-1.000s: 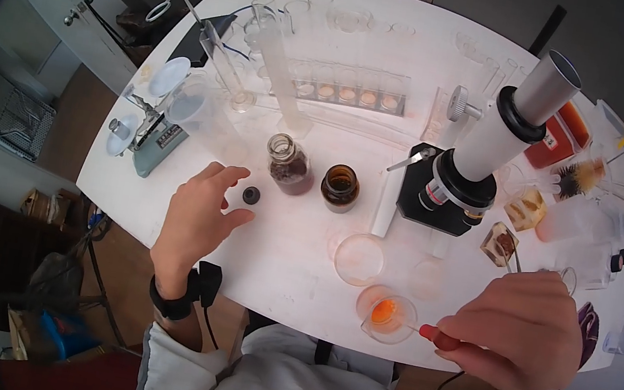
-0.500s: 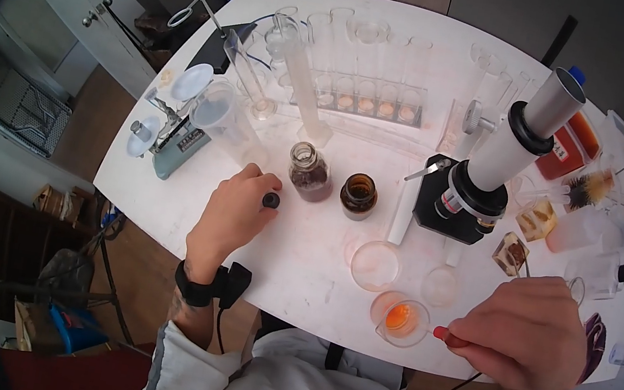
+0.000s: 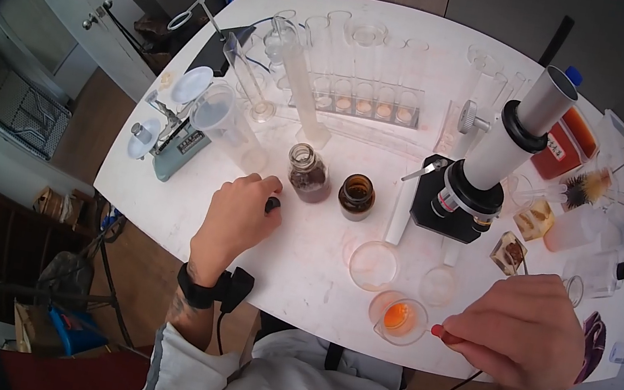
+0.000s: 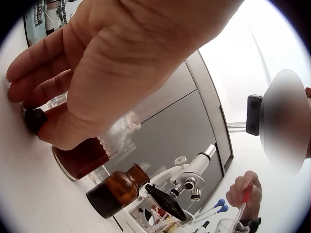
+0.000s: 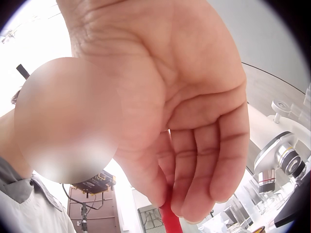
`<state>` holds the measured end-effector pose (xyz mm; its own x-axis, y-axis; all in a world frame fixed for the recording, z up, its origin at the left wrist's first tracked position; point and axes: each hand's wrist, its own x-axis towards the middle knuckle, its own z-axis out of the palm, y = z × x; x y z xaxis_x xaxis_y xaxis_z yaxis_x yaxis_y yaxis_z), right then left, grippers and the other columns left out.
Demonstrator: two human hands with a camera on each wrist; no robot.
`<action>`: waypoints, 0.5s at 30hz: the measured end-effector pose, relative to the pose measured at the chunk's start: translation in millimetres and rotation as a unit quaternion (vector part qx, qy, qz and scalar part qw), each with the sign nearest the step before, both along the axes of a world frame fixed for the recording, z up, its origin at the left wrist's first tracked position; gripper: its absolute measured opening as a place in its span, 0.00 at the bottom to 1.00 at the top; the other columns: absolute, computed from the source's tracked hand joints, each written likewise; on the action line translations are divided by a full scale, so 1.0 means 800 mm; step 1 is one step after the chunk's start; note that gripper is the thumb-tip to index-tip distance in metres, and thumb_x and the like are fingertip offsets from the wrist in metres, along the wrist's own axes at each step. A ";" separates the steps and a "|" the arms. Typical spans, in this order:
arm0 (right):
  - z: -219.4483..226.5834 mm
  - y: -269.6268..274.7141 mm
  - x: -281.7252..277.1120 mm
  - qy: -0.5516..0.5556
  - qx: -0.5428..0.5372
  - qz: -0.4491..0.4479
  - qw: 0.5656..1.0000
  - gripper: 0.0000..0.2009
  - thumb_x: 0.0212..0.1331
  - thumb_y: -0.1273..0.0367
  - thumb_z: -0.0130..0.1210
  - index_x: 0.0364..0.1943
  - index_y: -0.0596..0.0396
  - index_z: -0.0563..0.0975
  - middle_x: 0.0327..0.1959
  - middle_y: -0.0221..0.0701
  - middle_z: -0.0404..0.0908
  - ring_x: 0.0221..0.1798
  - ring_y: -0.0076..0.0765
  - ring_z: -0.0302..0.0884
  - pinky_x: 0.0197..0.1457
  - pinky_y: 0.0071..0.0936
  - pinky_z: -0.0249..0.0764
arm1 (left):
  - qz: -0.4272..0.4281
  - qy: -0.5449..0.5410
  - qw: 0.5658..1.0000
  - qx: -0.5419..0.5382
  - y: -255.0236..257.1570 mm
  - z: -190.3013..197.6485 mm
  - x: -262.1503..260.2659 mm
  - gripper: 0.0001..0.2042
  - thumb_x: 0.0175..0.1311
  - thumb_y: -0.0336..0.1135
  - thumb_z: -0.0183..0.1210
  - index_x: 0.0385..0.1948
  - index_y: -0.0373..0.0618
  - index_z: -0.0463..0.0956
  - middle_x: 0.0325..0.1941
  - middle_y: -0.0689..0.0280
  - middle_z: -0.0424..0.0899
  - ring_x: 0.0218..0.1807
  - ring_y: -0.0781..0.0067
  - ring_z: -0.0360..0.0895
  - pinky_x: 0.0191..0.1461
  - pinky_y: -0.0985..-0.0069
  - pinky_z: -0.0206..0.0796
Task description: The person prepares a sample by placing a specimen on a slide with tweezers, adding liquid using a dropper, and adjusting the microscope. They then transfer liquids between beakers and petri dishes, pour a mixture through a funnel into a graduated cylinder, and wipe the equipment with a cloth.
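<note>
My left hand [image 3: 238, 214] pinches a small black stopper [image 4: 35, 120] between thumb and fingertips, low over the white table. Just beyond it stands an unstoppered clear glass bottle [image 3: 307, 175] with dark red contents. Beside that is an open brown bottle [image 3: 357, 197]. My right hand [image 3: 523, 331] holds a dropper by its red rubber bulb [image 3: 449, 336], thumb against fingers. The dropper's glass tube points left toward a small beaker [image 3: 410, 337] with orange liquid [image 3: 396, 318] in it. In the right wrist view the red bulb [image 5: 171, 221] shows below the fingertips.
A microscope [image 3: 479, 172] stands right of the bottles. Shallow glass dishes [image 3: 374, 265] lie before it. Tall cylinders [image 3: 298, 78] and a test-tube rack [image 3: 370, 110] are at the back. A balance [image 3: 173, 144] stands left; a red-orange container [image 3: 569, 146] is at back right.
My left hand moved from open beside the stopper to closing its fingers on it, and the stopper has tilted. The right hand stays near the beaker with the dropper. The head view shifted slightly.
</note>
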<state>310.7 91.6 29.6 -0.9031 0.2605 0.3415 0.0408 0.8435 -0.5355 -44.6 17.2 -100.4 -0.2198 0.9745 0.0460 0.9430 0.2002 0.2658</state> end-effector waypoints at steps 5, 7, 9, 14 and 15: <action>0.002 0.000 -0.002 -0.010 -0.008 0.000 1.000 0.10 0.50 0.73 0.72 0.36 0.58 0.85 0.27 0.33 0.81 0.24 0.36 0.80 0.24 0.30 0.73 | -0.014 -0.060 0.998 0.032 -0.007 0.007 -0.004 0.08 0.55 0.28 0.64 0.37 0.39 0.82 0.31 0.57 0.86 0.29 0.60 0.85 0.37 0.67 0.76; 0.001 0.000 -0.001 -0.011 -0.009 -0.005 1.000 0.10 0.50 0.73 0.72 0.36 0.58 0.85 0.27 0.33 0.81 0.24 0.37 0.80 0.24 0.30 0.73 | 0.001 -0.108 0.993 0.054 -0.010 0.021 0.000 0.08 0.57 0.28 0.65 0.36 0.37 0.81 0.31 0.58 0.86 0.27 0.65 0.85 0.35 0.70 0.75; -0.001 0.000 -0.001 -0.002 -0.010 -0.006 1.000 0.10 0.51 0.73 0.71 0.37 0.58 0.85 0.27 0.33 0.81 0.24 0.37 0.80 0.24 0.31 0.73 | 0.031 -0.151 0.985 0.081 -0.012 0.038 0.008 0.08 0.57 0.28 0.66 0.35 0.37 0.80 0.31 0.58 0.86 0.25 0.65 0.85 0.33 0.70 0.74; -0.001 0.000 0.001 0.000 -0.014 -0.005 1.000 0.10 0.52 0.73 0.71 0.37 0.58 0.85 0.28 0.33 0.81 0.25 0.37 0.80 0.24 0.31 0.74 | 0.027 -0.239 0.952 0.188 -0.014 0.067 0.019 0.06 0.61 0.26 0.66 0.36 0.35 0.79 0.32 0.60 0.87 0.28 0.72 0.87 0.32 0.77 0.77; -0.001 0.000 0.001 0.000 -0.015 -0.008 1.000 0.10 0.51 0.73 0.71 0.37 0.58 0.85 0.28 0.33 0.81 0.25 0.37 0.80 0.24 0.31 0.74 | 0.005 -0.227 0.948 0.221 -0.011 0.072 0.022 0.07 0.62 0.24 0.66 0.38 0.34 0.79 0.33 0.60 0.87 0.29 0.74 0.88 0.34 0.79 0.78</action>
